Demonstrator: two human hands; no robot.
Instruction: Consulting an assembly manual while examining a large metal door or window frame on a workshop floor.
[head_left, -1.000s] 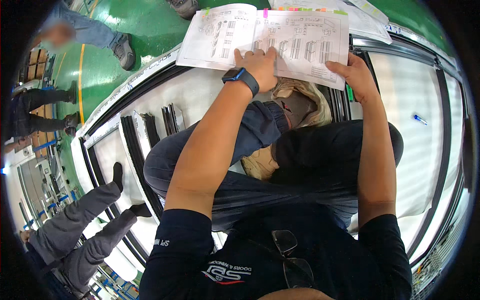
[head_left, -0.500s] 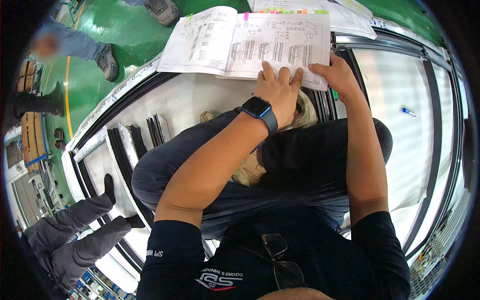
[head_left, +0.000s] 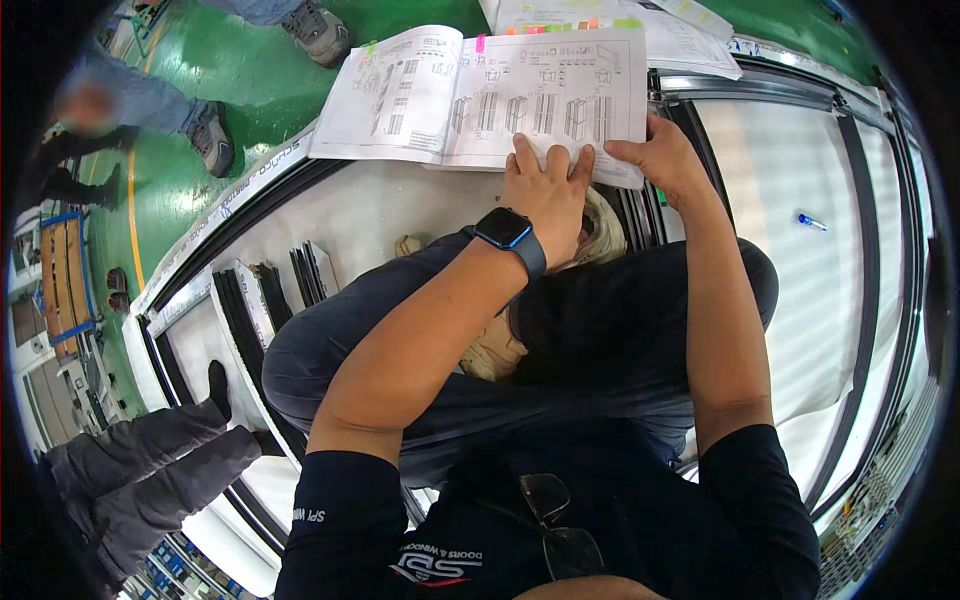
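Observation:
An open booklet [head_left: 545, 75] of printed line drawings lies in front of me, with coloured tabs along its top edge. My left hand [head_left: 550, 195], a dark watch [head_left: 505, 229] on its wrist, rests on the lower part of the right page with its fingers spread. At that page's lower right corner, my right hand [head_left: 668, 165] grips the booklet. Its thumb lies on top, while the other fingers are hidden beneath or behind the edge.
More loose papers [head_left: 690, 45] lie behind the booklet. Dark-edged frames with white panels [head_left: 790, 290] surround me, and a blue marker [head_left: 812, 222] lies on the right one. Black profile pieces [head_left: 312, 272] stand at left. Other people's legs [head_left: 150, 470] show at left.
The view has shifted slightly, so the booklet and both hands appear a little lower and further left. Both hands keep their places on the page.

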